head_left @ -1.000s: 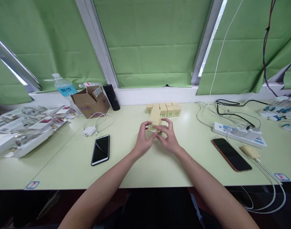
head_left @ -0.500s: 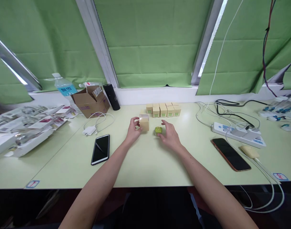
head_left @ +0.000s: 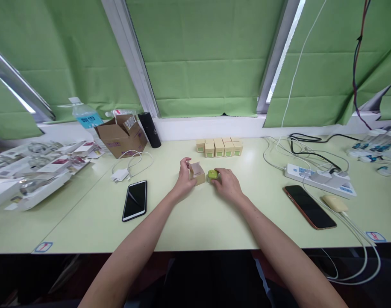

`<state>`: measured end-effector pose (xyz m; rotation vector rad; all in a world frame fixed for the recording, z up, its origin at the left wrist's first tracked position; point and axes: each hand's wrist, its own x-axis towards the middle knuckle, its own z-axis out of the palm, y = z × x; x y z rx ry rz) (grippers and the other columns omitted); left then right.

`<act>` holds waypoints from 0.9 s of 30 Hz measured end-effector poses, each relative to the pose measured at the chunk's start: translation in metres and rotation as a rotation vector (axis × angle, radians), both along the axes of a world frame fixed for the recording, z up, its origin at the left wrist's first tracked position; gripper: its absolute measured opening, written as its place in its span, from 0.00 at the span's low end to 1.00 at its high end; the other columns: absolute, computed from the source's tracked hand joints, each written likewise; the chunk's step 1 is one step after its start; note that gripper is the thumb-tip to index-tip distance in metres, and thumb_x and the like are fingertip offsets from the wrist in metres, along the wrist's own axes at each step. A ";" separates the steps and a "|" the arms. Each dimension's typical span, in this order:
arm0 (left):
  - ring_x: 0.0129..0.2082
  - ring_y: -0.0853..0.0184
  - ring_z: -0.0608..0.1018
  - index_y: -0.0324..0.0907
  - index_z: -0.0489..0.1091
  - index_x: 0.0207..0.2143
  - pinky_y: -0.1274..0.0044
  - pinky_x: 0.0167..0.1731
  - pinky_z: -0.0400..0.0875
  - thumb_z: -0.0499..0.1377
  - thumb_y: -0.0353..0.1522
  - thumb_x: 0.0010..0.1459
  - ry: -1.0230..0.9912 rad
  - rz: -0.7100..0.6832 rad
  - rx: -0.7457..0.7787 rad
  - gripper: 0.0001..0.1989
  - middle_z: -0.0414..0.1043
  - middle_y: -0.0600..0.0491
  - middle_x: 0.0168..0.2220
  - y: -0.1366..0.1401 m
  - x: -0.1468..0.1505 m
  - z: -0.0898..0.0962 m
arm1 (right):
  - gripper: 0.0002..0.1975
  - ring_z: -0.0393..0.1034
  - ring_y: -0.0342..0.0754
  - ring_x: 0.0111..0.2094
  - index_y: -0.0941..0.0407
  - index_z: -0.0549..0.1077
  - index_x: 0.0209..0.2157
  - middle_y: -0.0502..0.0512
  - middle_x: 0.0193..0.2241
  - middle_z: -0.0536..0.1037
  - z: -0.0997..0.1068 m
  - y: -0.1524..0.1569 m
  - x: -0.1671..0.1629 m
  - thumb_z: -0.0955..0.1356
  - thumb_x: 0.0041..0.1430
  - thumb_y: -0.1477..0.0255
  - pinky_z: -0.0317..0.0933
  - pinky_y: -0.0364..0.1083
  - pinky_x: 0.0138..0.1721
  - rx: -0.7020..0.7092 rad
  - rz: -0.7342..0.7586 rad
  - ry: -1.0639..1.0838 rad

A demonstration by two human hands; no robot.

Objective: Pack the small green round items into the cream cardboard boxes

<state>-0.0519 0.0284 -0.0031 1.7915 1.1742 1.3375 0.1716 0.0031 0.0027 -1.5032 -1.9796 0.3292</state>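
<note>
My left hand [head_left: 184,179] grips a small tan cardboard box [head_left: 200,177] by its left side. The box is tilted, with its open end toward the upper right and its inside showing. Just right of it, my right hand [head_left: 227,183] has thumb and fingers closed on a small jar with a green lid [head_left: 212,174]. The jar stands on the table, and its lower part is partly hidden by the thumb. Behind both hands sits a group of small tan boxes [head_left: 219,148] with green labels.
A black-screened phone [head_left: 135,200] lies left, another phone [head_left: 310,207] right, near a white power strip [head_left: 320,180] with cables. At the back left stand an open carton [head_left: 122,139], a black cylinder [head_left: 149,129] and a water bottle [head_left: 86,114]. White packages [head_left: 38,171] cover the far left.
My left hand has tipped the box to the right and lowered it, so its open end now shows. My right fingers have closed round the green-lidded jar.
</note>
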 end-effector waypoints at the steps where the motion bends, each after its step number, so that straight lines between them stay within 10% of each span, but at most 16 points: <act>1: 0.48 0.61 0.70 0.50 0.54 0.58 0.68 0.49 0.66 0.65 0.29 0.46 0.020 -0.002 -0.010 0.37 0.63 0.52 0.47 -0.002 0.002 0.000 | 0.17 0.70 0.61 0.51 0.53 0.74 0.53 0.62 0.50 0.80 0.000 0.000 0.000 0.71 0.63 0.70 0.67 0.58 0.49 0.000 -0.009 0.006; 12: 0.52 0.57 0.73 0.47 0.49 0.59 0.61 0.54 0.68 0.61 0.33 0.61 0.143 -0.021 0.066 0.29 0.67 0.44 0.55 -0.015 0.020 -0.002 | 0.18 0.73 0.56 0.44 0.56 0.73 0.54 0.63 0.47 0.78 0.007 0.013 0.021 0.68 0.62 0.68 0.69 0.57 0.48 0.127 -0.173 0.310; 19: 0.57 0.56 0.75 0.46 0.64 0.58 0.62 0.58 0.70 0.59 0.31 0.63 0.275 -0.139 0.122 0.21 0.70 0.45 0.58 -0.027 0.029 0.007 | 0.21 0.74 0.54 0.49 0.49 0.70 0.56 0.60 0.53 0.76 0.028 -0.011 0.003 0.70 0.64 0.60 0.69 0.46 0.31 0.361 0.006 0.699; 27: 0.51 0.57 0.79 0.46 0.69 0.54 0.67 0.51 0.72 0.64 0.35 0.61 0.125 -0.216 -0.080 0.19 0.77 0.49 0.53 -0.043 0.042 0.026 | 0.21 0.75 0.51 0.37 0.49 0.68 0.58 0.62 0.54 0.75 0.021 -0.025 -0.013 0.68 0.65 0.65 0.66 0.46 0.25 0.317 0.270 0.466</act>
